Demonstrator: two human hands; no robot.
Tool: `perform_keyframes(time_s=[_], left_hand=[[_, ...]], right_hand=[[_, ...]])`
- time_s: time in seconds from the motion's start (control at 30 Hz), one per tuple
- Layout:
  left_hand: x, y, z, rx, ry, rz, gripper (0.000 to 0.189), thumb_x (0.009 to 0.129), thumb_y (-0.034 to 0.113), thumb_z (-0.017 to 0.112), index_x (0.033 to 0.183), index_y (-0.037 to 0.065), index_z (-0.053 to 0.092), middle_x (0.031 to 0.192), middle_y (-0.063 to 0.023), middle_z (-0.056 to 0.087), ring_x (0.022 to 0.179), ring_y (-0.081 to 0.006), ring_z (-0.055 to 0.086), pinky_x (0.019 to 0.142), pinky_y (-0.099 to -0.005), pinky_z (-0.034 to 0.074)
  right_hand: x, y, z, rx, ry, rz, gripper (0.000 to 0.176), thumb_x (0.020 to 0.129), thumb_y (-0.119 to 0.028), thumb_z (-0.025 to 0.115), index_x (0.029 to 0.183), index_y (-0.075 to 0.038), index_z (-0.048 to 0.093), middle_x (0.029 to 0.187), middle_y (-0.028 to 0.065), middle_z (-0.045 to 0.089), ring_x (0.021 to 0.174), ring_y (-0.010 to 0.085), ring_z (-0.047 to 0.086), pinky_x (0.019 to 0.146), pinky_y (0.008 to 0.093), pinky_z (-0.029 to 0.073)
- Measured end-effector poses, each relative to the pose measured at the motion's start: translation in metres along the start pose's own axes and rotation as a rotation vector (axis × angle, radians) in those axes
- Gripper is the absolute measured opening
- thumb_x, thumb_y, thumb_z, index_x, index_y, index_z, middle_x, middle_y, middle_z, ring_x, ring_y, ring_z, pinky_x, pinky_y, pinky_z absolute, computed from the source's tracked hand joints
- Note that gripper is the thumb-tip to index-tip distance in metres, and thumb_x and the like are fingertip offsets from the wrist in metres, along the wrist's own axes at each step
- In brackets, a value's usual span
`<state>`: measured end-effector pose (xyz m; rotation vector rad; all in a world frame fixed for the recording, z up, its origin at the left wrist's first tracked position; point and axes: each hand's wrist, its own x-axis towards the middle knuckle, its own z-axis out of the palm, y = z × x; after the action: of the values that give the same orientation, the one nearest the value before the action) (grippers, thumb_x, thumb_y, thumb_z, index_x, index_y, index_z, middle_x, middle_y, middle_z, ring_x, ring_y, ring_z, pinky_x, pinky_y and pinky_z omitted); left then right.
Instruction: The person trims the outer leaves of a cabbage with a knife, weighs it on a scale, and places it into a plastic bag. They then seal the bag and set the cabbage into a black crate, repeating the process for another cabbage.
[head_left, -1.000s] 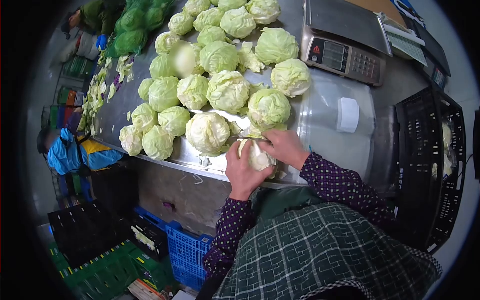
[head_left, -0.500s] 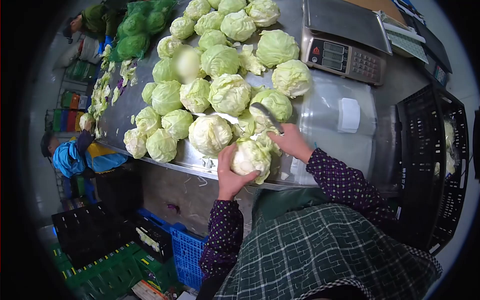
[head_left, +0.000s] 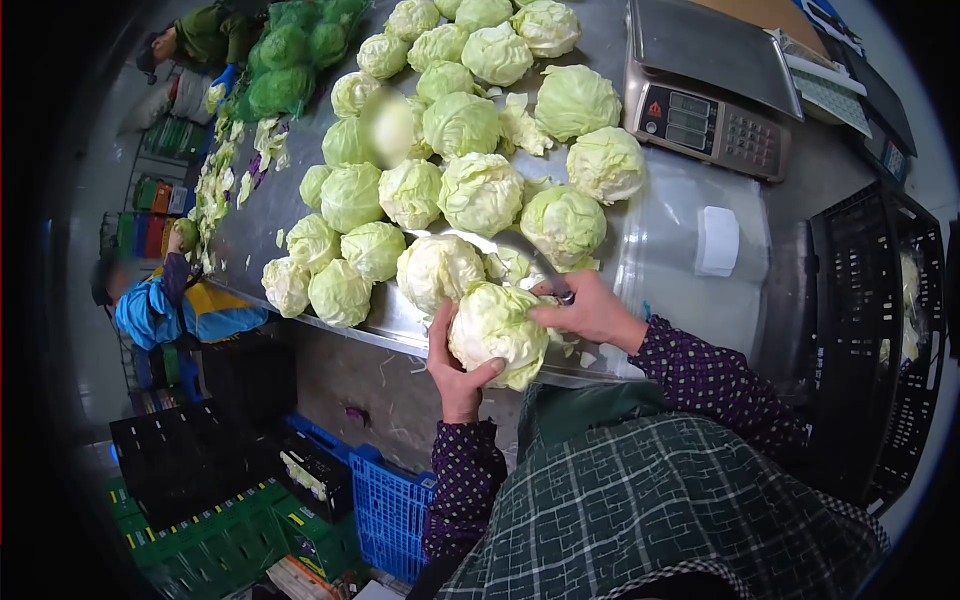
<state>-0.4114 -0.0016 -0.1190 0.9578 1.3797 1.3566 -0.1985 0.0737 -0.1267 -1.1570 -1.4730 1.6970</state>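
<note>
A pale green cabbage (head_left: pixel 497 335) is at the front edge of the metal table (head_left: pixel 350 335), with my left hand (head_left: pixel 459 365) wrapped round its left side. My right hand (head_left: pixel 590 312) grips a curved knife (head_left: pixel 543 262), its blade pointing up and left, and its thumb touches the cabbage's right side. Loose leaves (head_left: pixel 510 265) lie behind the held cabbage. Just to the left rests a whitish cabbage (head_left: pixel 438 270), and a greener one (head_left: pixel 563 226) sits behind the knife.
Several more cabbages cover the table behind. A weighing scale (head_left: pixel 712 125) stands at the back right, with clear plastic bags (head_left: pixel 670 235) in front. On the right is a black crate (head_left: pixel 850 300). Two people work at the left; green net sacks (head_left: pixel 280 90) lie near them.
The held cabbage has turned between my hands. My right thumb has come against its side, and the knife has moved with that hand. The whole view has shifted slightly.
</note>
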Motion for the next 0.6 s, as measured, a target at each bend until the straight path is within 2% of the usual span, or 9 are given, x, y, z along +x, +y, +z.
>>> perform_keyframes(time_s=[0.03,0.1,0.13,0.2,0.27,0.37,0.43,0.5,0.6], left_hand=[[0.001,-0.001,-0.003,-0.023,-0.006,0.004,0.102,0.051,0.019,0.085,0.14,-0.004,0.039,0.132,-0.0163,0.049,0.121,-0.0274,0.051,0.104,-0.0389,0.041],[0.001,-0.002,-0.005,-0.114,0.002,-0.032,0.102,0.052,0.021,0.083,0.14,-0.004,0.038,0.134,-0.0174,0.048,0.121,-0.0288,0.051,0.104,-0.0397,0.041],[-0.001,-0.001,-0.007,-0.201,0.009,-0.073,0.102,0.053,0.024,0.081,0.141,-0.004,0.037,0.135,-0.0184,0.048,0.122,-0.0302,0.051,0.104,-0.0406,0.041],[-0.002,0.001,-0.011,-0.283,0.007,-0.085,0.101,0.055,0.026,0.079,0.141,-0.003,0.035,0.136,-0.0195,0.047,0.122,-0.0318,0.051,0.105,-0.0417,0.041],[-0.001,-0.001,-0.017,-0.37,0.012,-0.092,0.101,0.056,0.028,0.077,0.142,-0.003,0.034,0.137,-0.0205,0.046,0.123,-0.0334,0.05,0.105,-0.0427,0.041],[0.004,-0.001,-0.029,-0.636,0.115,-0.057,0.102,0.059,0.029,0.074,0.145,0.0,0.029,0.139,-0.0213,0.043,0.123,-0.0364,0.05,0.104,-0.0454,0.042],[0.014,0.011,-0.025,-0.562,0.155,0.032,0.1,0.06,0.028,0.074,0.145,0.0,0.029,0.139,-0.0208,0.043,0.123,-0.036,0.05,0.104,-0.0454,0.042],[0.021,0.024,-0.012,-0.418,0.196,0.159,0.096,0.064,0.026,0.073,0.145,0.0,0.029,0.138,-0.0192,0.044,0.123,-0.0337,0.05,0.103,-0.0443,0.043],[0.024,0.028,0.008,-0.252,0.272,0.276,0.097,0.063,0.025,0.075,0.145,0.001,0.029,0.138,-0.0185,0.045,0.123,-0.0322,0.05,0.103,-0.043,0.042]], right_hand=[[-0.001,-0.005,-0.005,0.0,-0.001,-0.002,0.048,0.076,-0.031,0.076,0.104,0.006,0.065,0.085,0.0075,0.068,0.079,0.0135,0.061,0.075,0.0274,0.048],[-0.001,-0.017,-0.014,0.257,-0.02,0.286,0.034,0.083,-0.024,0.07,0.099,0.005,0.067,0.074,0.0024,0.065,0.065,0.0086,0.059,0.062,0.0237,0.048],[0.002,-0.009,-0.013,0.26,-0.025,0.285,0.034,0.083,-0.024,0.07,0.099,0.005,0.067,0.074,0.0024,0.065,0.065,0.0086,0.059,0.062,0.0237,0.048],[0.015,0.005,-0.005,0.105,0.223,-0.082,0.025,0.088,-0.021,0.064,0.091,0.003,0.069,0.062,-0.0022,0.058,0.049,0.0053,0.053,0.046,0.0213,0.044],[0.018,0.001,-0.013,0.236,0.294,0.133,0.028,0.091,-0.025,0.061,0.085,0.001,0.068,0.057,-0.0051,0.051,0.04,0.0034,0.047,0.036,0.02,0.039],[0.028,0.001,-0.018,0.097,0.275,0.217,0.03,0.089,-0.025,0.064,0.098,0.003,0.067,0.069,0.0051,0.063,0.054,0.0116,0.06,0.049,0.0251,0.05],[0.024,-0.006,-0.002,-0.439,0.382,-0.273,0.048,0.083,-0.028,0.071,0.115,0.005,0.061,0.093,0.0178,0.068,0.081,0.0232,0.068,0.073,0.0316,0.054],[0.018,-0.017,0.025,-0.488,0.332,-0.477,0.071,0.077,-0.047,0.073,0.12,0.006,0.054,0.093,0.0266,0.066,0.082,0.0339,0.068,0.075,0.0389,0.053],[0.006,-0.059,0.044,-0.205,0.121,-0.278,0.066,0.075,-0.046,0.075,0.112,0.007,0.059,0.09,0.0244,0.067,0.079,0.0294,0.068,0.073,0.0366,0.053]])
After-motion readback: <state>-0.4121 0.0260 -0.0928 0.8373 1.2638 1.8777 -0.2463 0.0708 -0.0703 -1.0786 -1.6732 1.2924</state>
